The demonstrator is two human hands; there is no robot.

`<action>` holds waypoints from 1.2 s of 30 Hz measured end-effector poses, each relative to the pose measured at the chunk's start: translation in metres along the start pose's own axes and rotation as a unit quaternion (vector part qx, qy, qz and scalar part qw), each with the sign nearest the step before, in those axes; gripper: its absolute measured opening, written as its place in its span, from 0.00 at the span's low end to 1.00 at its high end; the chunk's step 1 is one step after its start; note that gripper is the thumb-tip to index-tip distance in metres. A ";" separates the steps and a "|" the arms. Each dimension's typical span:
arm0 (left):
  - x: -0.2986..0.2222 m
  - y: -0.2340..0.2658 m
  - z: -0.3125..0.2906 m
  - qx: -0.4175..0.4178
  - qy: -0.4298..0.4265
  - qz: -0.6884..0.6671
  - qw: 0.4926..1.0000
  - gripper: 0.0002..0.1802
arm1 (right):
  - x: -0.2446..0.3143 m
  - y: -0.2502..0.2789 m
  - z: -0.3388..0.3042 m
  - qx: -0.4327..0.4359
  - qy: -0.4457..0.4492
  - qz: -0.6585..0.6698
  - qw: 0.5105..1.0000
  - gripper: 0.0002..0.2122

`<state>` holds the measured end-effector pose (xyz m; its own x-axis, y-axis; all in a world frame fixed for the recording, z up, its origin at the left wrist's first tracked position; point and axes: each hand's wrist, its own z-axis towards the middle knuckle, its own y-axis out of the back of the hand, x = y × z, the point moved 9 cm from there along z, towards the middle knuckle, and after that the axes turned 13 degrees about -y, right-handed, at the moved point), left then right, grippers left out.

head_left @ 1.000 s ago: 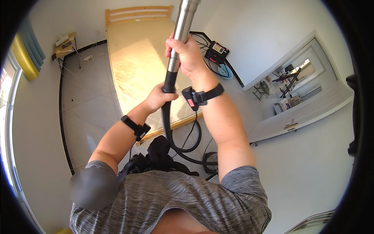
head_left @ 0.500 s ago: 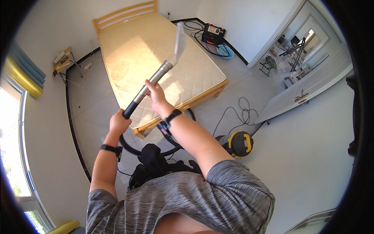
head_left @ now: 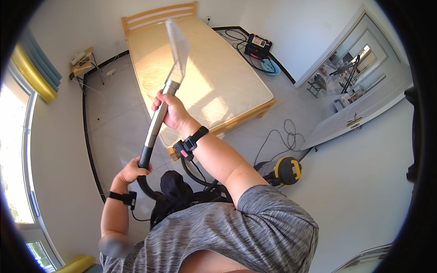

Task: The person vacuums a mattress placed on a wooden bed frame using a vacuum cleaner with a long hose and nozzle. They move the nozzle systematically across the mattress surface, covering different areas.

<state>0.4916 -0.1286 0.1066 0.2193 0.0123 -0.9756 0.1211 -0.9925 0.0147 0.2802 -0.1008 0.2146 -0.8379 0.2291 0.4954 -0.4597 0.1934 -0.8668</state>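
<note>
Holding a long silver tube [head_left: 156, 125] out in front. Wrapped all around the tube with the fingers [head_left: 157, 100] of the right hand [head_left: 172, 111], close to the clear nozzle [head_left: 179, 48]. Wrapped around the black grip [head_left: 145, 156] with the left hand [head_left: 133, 171], farther from that nozzle. Pointing lengthwise ahead and a little right, with the bed [head_left: 236, 82] beyond.

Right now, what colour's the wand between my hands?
The vacuum wand is silver, black near your left hand; best in head view.
</note>
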 end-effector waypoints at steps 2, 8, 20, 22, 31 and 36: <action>0.020 0.032 -0.023 -0.031 0.011 -0.040 0.999 0.13 | -0.038 -0.015 0.031 -0.036 0.003 -0.041 0.999 0.07; 0.044 0.188 -0.140 -0.342 0.065 0.368 0.862 0.16 | -0.181 -0.009 0.133 -0.251 -0.003 -0.029 0.967 0.06; -0.053 0.357 -0.451 -0.525 0.176 0.498 0.667 0.15 | -0.427 -0.236 0.226 0.080 -0.222 0.019 0.972 0.09; -0.058 0.359 -0.472 -0.545 0.195 0.490 0.652 0.17 | -0.434 -0.262 0.230 0.131 -0.238 0.010 0.962 0.11; -0.059 0.359 -0.400 -0.522 0.109 0.430 0.728 0.20 | -0.370 -0.256 0.270 0.122 -0.170 -0.111 0.972 0.10; -0.072 0.352 -0.306 -0.435 -0.003 0.273 0.858 0.27 | -0.248 -0.241 0.282 0.118 -0.069 -0.150 0.979 0.07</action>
<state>0.8143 -0.4422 0.2487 0.4690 -0.4289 -0.7721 0.6788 -0.3842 0.6258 0.5159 -0.4732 0.2847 -0.6789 0.0612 0.7317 -0.7330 0.0026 -0.6802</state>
